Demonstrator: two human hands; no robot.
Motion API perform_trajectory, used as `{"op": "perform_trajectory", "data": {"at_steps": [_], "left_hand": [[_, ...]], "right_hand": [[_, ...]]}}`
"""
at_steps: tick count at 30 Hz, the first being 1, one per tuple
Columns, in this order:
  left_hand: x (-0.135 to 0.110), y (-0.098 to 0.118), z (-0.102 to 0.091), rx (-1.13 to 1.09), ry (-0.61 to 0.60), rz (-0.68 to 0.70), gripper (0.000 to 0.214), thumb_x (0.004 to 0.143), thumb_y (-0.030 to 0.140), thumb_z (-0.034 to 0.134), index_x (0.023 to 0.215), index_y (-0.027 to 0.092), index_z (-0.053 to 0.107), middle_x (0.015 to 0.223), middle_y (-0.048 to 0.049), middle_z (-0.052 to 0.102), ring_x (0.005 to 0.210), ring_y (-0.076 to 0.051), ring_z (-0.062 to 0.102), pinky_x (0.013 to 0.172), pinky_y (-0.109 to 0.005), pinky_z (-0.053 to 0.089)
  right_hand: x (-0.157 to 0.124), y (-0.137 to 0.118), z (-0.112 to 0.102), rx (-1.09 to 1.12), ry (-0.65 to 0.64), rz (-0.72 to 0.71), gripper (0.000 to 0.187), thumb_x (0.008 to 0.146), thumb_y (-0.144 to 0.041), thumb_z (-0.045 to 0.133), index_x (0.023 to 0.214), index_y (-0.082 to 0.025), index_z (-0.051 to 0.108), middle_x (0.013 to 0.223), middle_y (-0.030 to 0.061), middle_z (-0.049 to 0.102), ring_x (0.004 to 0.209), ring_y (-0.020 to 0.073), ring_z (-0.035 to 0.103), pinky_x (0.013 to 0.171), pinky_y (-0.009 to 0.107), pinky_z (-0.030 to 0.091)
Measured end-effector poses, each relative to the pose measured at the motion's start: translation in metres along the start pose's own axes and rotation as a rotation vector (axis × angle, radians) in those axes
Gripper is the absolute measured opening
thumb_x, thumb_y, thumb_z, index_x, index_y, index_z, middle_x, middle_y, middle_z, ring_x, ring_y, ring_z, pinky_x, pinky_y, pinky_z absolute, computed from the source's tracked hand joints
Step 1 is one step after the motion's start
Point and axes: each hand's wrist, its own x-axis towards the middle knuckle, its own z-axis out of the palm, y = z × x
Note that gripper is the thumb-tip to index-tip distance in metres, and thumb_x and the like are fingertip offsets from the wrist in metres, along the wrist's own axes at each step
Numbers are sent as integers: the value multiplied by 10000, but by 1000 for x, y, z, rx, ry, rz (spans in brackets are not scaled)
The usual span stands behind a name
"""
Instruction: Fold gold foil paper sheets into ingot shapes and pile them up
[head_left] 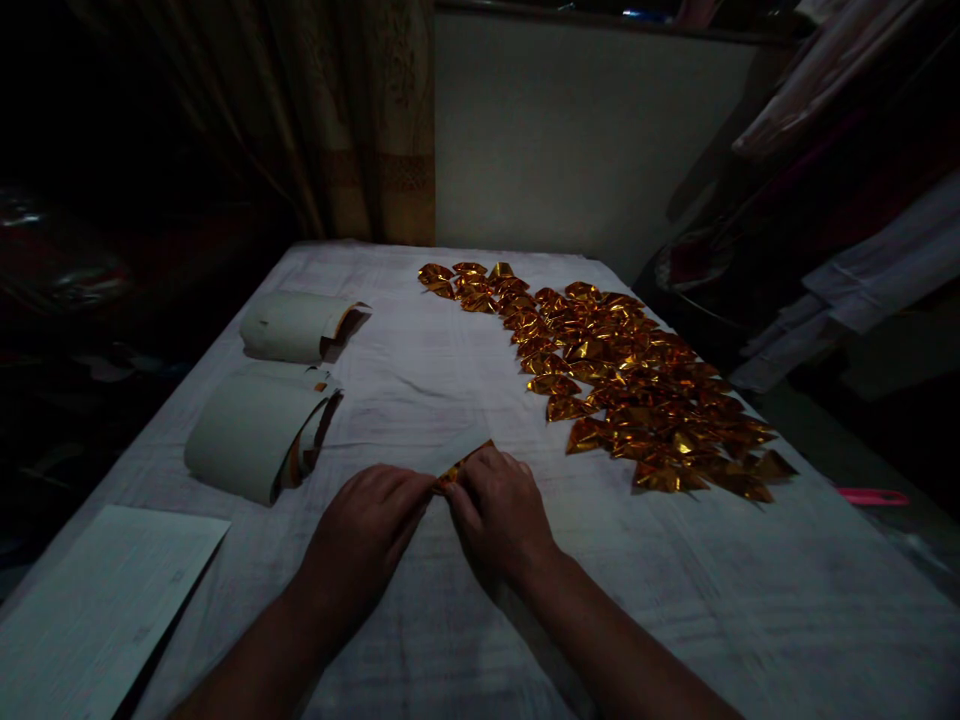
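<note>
So the table [420, 630] is pretty busy around the edges. Over on the left there are two curled rolls, the far roll [289, 327] and the near roll [244, 430], plus a flat pale sheet [112, 600] at the near left corner. The right side is mostly taken up by a big spread of gold foil pieces [622, 370], lots of them overlapping. Behind it all there's a curtain [375, 120] and a plain pale wall [562, 150], with hanging cloth [885, 260] off to the right and a bright pink object [874, 496] just past the table edge, too dim to name.

The paper strip [461, 452] is in the middle, between the two hands, slanting up to the right. Left hand [375, 510] pinches its near end, right hand [496, 500] has its fingers curled over the foil side with the thumb pressed in; they hide a good part of it, so can't tell the exact fold.

Texture-wise, the strip is matte whitish on one face and shiny gold on the other. The foil pieces are crinkly with pointy ends, the rolls are smooth and pale outside, brownish-orange inside, and the tablecloth is a wrinkled, faintly checked fabric
</note>
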Motion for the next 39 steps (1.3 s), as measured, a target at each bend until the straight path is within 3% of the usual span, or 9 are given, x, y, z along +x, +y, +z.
{"op": "perform_trajectory", "data": {"at_steps": [6, 17, 24, 27, 34, 39], "left_hand": [[-4, 1, -1, 130, -37, 108, 294, 997, 185, 497, 1249, 237, 637, 1082, -75, 698, 945, -225, 634, 832, -417, 534], [-1, 7, -1, 160, -51, 92, 305, 935, 120, 542, 1208, 207, 647, 1032, -84, 674, 926, -248, 609, 816, -443, 534], [-3, 11, -3, 147, -104, 41, 475, 802, 36, 536, 1235, 207, 632, 1105, -84, 666, 1010, -269, 601, 934, -503, 508], [-4, 9, -3, 155, -102, 53, 469, 807, 45, 536, 1229, 222, 637, 1112, -75, 673, 1016, -271, 613, 940, -512, 502], [-4, 13, -7, 180, -81, 62, 345, 900, 150, 546, 1221, 223, 647, 1151, -70, 686, 1038, -259, 630, 1007, -521, 442], [1, 22, -4, 221, -110, 54, 360, 899, 255, 603, 1257, 262, 644, 1098, -74, 661, 1006, -282, 605, 957, -524, 444]], "right_hand": [[0, 3, 2, -7, 4, -27, 135, 924, -260, 636, 804, -218, 591, 884, 33, 646, 848, 207, 574, 744, 335, 352], [-2, 5, 7, 27, 31, -6, 101, 917, -243, 641, 837, -210, 589, 897, 35, 635, 865, 214, 575, 763, 346, 355], [-1, 1, 4, -9, 6, 18, 151, 902, -307, 696, 853, -204, 598, 919, 46, 633, 884, 225, 577, 758, 351, 358], [-2, 3, 0, 30, -27, 36, 109, 889, -251, 709, 858, -209, 613, 941, 36, 639, 915, 220, 583, 780, 349, 357], [-6, 10, -4, 46, 38, 78, 91, 868, -237, 722, 826, -239, 641, 997, 32, 639, 958, 232, 558, 823, 378, 347], [-5, 9, -3, 52, 39, 83, 96, 864, -243, 732, 830, -235, 643, 994, 33, 634, 972, 235, 566, 839, 388, 356]]}}
